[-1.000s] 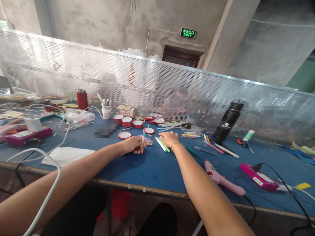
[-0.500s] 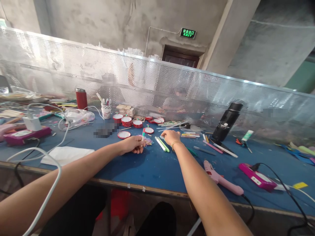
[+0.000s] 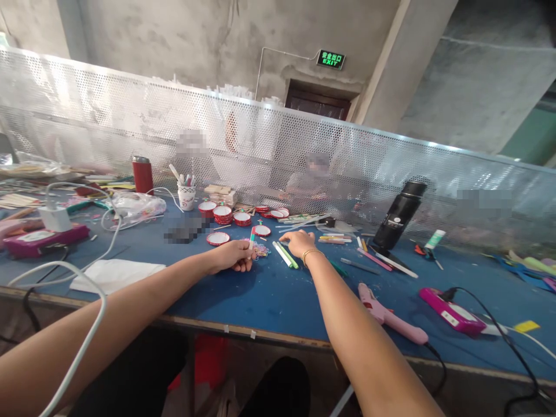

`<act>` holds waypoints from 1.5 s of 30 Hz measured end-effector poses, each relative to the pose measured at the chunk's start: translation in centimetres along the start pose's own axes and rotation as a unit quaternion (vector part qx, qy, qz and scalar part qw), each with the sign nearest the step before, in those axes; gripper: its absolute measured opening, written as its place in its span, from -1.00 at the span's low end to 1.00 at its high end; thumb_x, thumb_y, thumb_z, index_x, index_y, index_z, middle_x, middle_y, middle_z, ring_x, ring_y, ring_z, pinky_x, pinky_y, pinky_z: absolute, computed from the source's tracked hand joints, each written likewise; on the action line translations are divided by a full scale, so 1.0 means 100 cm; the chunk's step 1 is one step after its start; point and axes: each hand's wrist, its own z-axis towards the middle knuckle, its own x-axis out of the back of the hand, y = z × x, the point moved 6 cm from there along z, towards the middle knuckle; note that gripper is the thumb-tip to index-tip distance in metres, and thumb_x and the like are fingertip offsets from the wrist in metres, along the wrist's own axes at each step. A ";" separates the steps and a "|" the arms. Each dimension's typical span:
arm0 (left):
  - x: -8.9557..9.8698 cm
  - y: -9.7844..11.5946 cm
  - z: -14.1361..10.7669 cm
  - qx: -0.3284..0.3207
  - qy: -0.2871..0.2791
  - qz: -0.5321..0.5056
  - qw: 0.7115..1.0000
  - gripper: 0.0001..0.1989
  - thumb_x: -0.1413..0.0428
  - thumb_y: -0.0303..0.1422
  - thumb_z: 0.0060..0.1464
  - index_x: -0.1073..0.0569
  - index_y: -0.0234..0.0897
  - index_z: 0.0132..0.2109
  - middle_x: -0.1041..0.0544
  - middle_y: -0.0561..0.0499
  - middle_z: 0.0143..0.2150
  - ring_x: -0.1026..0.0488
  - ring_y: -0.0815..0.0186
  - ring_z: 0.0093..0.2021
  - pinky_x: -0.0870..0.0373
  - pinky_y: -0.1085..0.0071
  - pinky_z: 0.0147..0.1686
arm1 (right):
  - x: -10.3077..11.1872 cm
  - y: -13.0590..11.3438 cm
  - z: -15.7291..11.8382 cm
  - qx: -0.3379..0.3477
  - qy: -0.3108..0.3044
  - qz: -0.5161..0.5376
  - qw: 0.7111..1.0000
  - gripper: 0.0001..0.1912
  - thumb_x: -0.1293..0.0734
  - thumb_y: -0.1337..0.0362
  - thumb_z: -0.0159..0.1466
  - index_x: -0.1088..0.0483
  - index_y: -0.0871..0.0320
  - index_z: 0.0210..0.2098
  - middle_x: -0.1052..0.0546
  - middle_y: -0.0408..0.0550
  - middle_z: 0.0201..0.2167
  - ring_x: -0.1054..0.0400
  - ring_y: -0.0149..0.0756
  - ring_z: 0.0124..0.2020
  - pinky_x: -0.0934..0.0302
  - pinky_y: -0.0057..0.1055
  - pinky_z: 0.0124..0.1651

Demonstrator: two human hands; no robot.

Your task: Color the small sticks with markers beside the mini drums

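My left hand (image 3: 234, 255) is closed round a small flat stick (image 3: 252, 237), white below with red and green towards its top. Just beside it lies a pile of small multicoloured bits (image 3: 262, 251). My right hand (image 3: 299, 242), with a bracelet at the wrist, hovers over the table with its index finger stretched to the left; nothing shows in its fingers. Below that hand rest green and white marker pens (image 3: 285, 255). White discs with red rims lie behind the hands, among them a single one (image 3: 262, 231) and a stack (image 3: 222, 215).
A pink glue gun (image 3: 391, 318) and a purple power strip (image 3: 452, 311) lie at right, near a black flask (image 3: 399, 215). At left are a white cloth (image 3: 115, 275), loose cables and another purple strip (image 3: 47, 240). A perforated metal screen (image 3: 369, 156) stands behind the table.
My right hand's index finger has stretched out to the left, and the fingers have spread slightly. The left hand keeps its hold on the stick in almost the same place.
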 end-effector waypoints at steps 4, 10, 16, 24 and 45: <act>0.001 -0.001 0.000 0.002 0.003 -0.002 1.000 -0.73 -0.05 -0.14 0.04 -0.32 -0.27 -0.32 -0.47 0.06 -0.54 -0.31 0.46 -0.59 -0.15 0.53 -0.57 | -0.001 0.002 0.001 -0.003 0.004 -0.004 1.000 -0.54 -0.13 0.38 0.25 -0.41 -0.26 -0.02 -0.49 -0.23 0.02 -0.17 -0.18 0.14 0.10 -0.09 0.10; 0.001 -0.001 0.002 -0.005 -0.003 -0.004 1.000 -0.70 -0.06 -0.10 0.02 -0.32 -0.27 -0.31 -0.47 0.06 -0.54 -0.31 0.46 -0.59 -0.15 0.52 -0.57 | -0.004 0.007 0.002 -0.019 0.018 -0.016 1.000 -0.61 -0.11 0.29 0.31 -0.40 -0.20 -0.01 -0.46 -0.17 0.06 -0.18 -0.15 0.12 0.08 -0.09 0.08; 0.000 -0.001 0.001 -0.004 -0.005 0.004 1.000 -0.73 -0.02 -0.13 0.05 -0.31 -0.27 -0.30 -0.47 0.07 -0.53 -0.31 0.46 -0.59 -0.17 0.53 -0.56 | -0.005 0.000 0.001 -0.024 0.036 -0.021 0.999 -0.71 -0.19 0.14 0.27 -0.41 -0.13 -0.06 -0.49 -0.11 0.00 -0.22 -0.15 0.08 0.08 -0.12 0.05; -0.001 0.002 -0.001 0.003 0.002 -0.007 1.000 -0.72 -0.05 -0.12 0.02 -0.31 -0.28 -0.32 -0.45 0.09 -0.56 -0.30 0.47 -0.60 -0.13 0.53 -0.58 | -0.005 0.000 -0.001 -0.041 0.060 -0.017 0.997 -0.68 -0.18 0.34 0.25 -0.36 -0.06 -0.05 -0.52 -0.05 -0.09 -0.32 -0.18 -0.02 0.10 -0.17 0.00; -0.002 0.004 -0.003 0.016 0.009 -0.018 1.000 -0.76 -0.06 -0.17 0.03 -0.31 -0.28 -0.33 -0.45 0.08 -0.57 -0.30 0.46 -0.61 -0.12 0.51 -0.58 | 0.023 0.000 -0.010 -0.066 0.016 -0.022 0.997 -0.75 -0.23 0.16 0.19 -0.51 0.00 -0.24 -0.54 -0.01 -0.11 -0.37 -0.09 -0.04 -0.02 -0.08 0.04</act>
